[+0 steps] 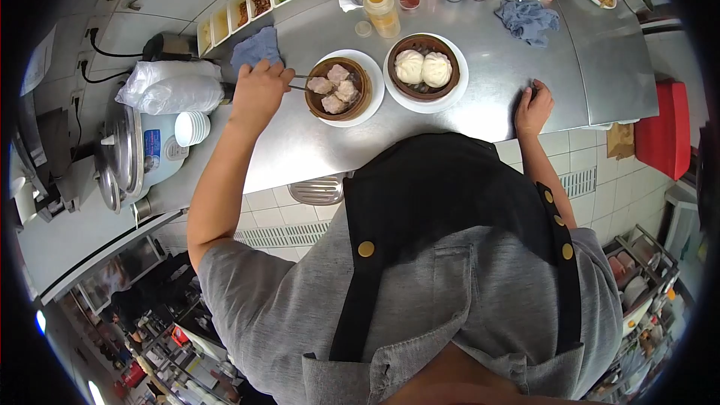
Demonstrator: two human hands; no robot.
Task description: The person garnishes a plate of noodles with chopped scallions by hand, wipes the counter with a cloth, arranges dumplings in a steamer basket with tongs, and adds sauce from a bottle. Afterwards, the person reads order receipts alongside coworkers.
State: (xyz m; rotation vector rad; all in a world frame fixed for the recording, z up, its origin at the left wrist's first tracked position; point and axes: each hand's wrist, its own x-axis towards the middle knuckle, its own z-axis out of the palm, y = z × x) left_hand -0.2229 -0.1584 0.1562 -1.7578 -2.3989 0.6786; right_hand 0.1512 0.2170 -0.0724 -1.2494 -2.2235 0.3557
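Observation:
My left hand (259,92) is closed on a pair of thin tongs (298,88), whose two slim arms reach to the left rim of a round bamboo steamer (361,109). Several pale dumplings (346,91) sit inside that steamer, which stands on a white plate (377,82). To its right, a second bamboo steamer (455,64) holds two white buns (436,70) and rests on another white plate (463,90). My right hand (534,107) lies at the counter's front edge with loosely bent fingers, and no object shows in it.
Behind the plates stand a squeeze bottle (383,15), a small cup of red sauce (409,1) and a row of topping containers (260,0). Blue cloths (256,48) (527,21) lie on the steel counter (495,109). Bagged stacks (171,87) and white cups (193,129) are at left.

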